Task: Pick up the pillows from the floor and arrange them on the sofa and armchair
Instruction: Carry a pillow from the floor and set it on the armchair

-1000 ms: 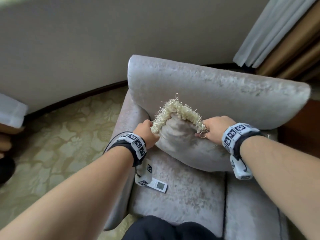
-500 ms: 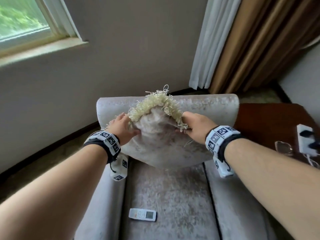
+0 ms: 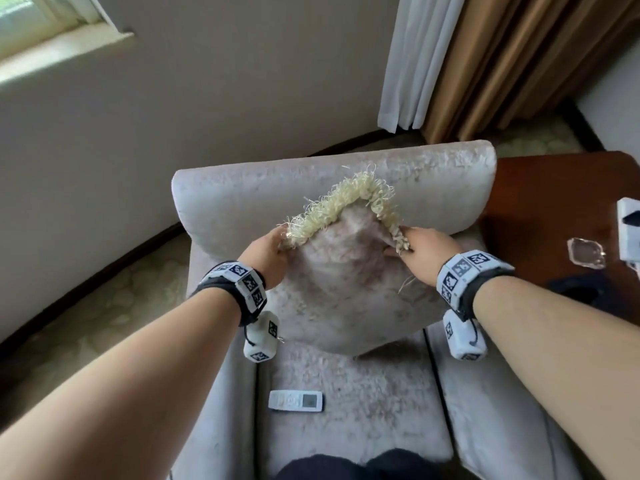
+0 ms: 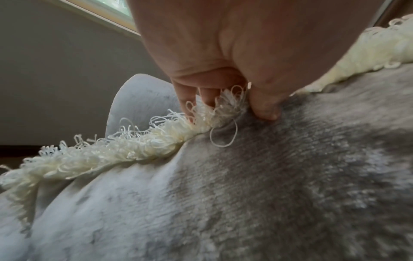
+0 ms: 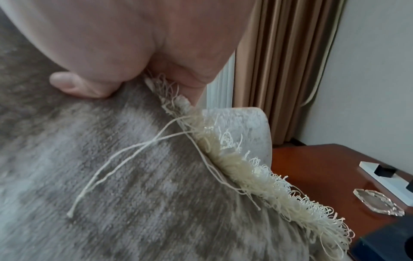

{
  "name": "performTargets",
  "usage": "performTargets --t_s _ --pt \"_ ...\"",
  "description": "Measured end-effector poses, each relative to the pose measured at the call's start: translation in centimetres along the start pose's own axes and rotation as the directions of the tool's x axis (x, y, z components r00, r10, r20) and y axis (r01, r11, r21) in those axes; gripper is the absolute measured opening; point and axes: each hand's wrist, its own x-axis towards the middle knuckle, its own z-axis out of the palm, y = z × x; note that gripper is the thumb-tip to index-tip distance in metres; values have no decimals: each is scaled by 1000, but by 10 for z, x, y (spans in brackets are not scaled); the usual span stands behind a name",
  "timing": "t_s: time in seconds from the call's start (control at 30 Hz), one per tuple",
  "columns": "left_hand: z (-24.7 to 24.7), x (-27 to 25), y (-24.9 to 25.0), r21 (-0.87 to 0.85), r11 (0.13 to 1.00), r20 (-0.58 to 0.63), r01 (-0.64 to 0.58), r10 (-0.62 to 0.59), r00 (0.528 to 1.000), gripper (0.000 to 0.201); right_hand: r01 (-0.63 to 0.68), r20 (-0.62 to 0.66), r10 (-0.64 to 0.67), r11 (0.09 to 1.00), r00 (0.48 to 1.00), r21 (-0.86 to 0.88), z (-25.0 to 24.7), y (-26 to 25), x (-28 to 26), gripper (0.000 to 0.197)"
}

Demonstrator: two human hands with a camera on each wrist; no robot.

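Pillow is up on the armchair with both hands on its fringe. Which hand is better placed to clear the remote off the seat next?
Left, probably. The remote lies on the seat's left side, below the left hand; the right hand would have to cross the pillow.

Pillow point(image 3: 346, 292) stands on one corner on the armchair point(image 3: 332, 188) seat, leaning toward the backrest, top corner up. Left hand point(image 3: 265, 259) pinches its upper-left fringed edge, right hand point(image 3: 424, 252) its upper-right edge, pillow between the two. Remote point(image 3: 296, 400) lies flat on the seat cushion, in front of the pillow, toward the left armrest, apart from it. Side surface point(image 3: 554, 209) sits right of the armchair, just beside the armrest; glass dish point(image 3: 587, 252) and power strip point(image 3: 628, 233) on it near its right edge. Curtains point(image 3: 485, 60) hang behind the armchair to the right; window point(image 3: 41, 26) up on the wall, far left.
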Motion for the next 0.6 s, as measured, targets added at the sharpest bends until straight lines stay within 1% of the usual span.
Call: performTargets --t_s 0.13,0.23,0.33,0.4,0.43,0.53,0.6 --pt "24 17 -10 27 998 61 62 -64 996 55 -22 95 21 1000 995 17 34 10 23 31" --pt "43 22 -20 30 993 101 112 -115 988 57 -14 148 13 1000 989 1 58 16 37 26" --pt "60 30 -27 21 986 121 168 -170 978 58 -13 169 14 1000 986 -4 75 23 52 26" --pt "67 35 -28 5 980 109 198 -197 974 56 -6 149 5 1000 989 6 82 26 64 23" --pt "70 38 -29 -20 976 92 216 -214 972 51 -5 129 2 1000 992 22 85 28 70 21" --pt "74 47 -28 -10 957 10 291 -291 957 44 8 57 -12 997 998 77 83 30 86 20" --pt "76 55 -26 3 962 -62 274 -273 960 42 17 14 -17 999 1000 41 80 31 95 21"
